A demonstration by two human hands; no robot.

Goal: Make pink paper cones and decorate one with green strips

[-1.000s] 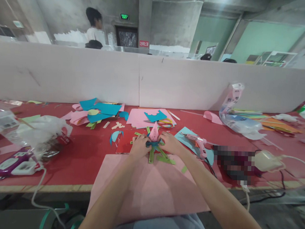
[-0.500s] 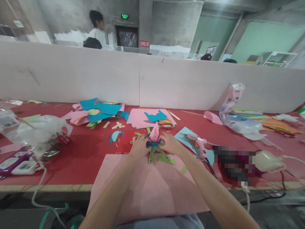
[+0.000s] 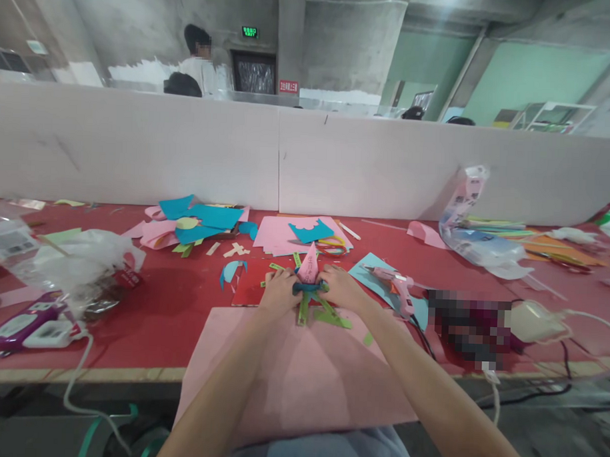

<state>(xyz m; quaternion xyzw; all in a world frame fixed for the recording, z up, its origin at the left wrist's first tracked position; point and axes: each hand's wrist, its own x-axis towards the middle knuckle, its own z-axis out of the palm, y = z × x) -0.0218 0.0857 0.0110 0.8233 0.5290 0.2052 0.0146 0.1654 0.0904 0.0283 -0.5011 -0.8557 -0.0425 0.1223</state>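
I had the left hand [image 3: 281,291] and right hand [image 3: 339,288] on the red counter [image 3: 151,330], fingers gripping opposite sides of a blue band [image 3: 309,288]. Pointed pink paper piece [image 3: 309,267] stood up between them, green strips [image 3: 303,314] splayed around; glue gun [image 3: 399,284] lay to my right, scissors [image 3: 330,241] beyond.

Left of the grip we see a white bag [image 3: 64,257], a purple pack [image 3: 24,325] and a white cord [image 3: 71,380]. Beyond the grip we get a partition [image 3: 387,165], over it a person [image 3: 199,66], door [image 3: 255,75], exit sign [image 3: 250,32] and red sign [image 3: 288,87]. Right of the grip we have a clear bag [image 3: 484,248]; farther off, a shelf [image 3: 553,118].
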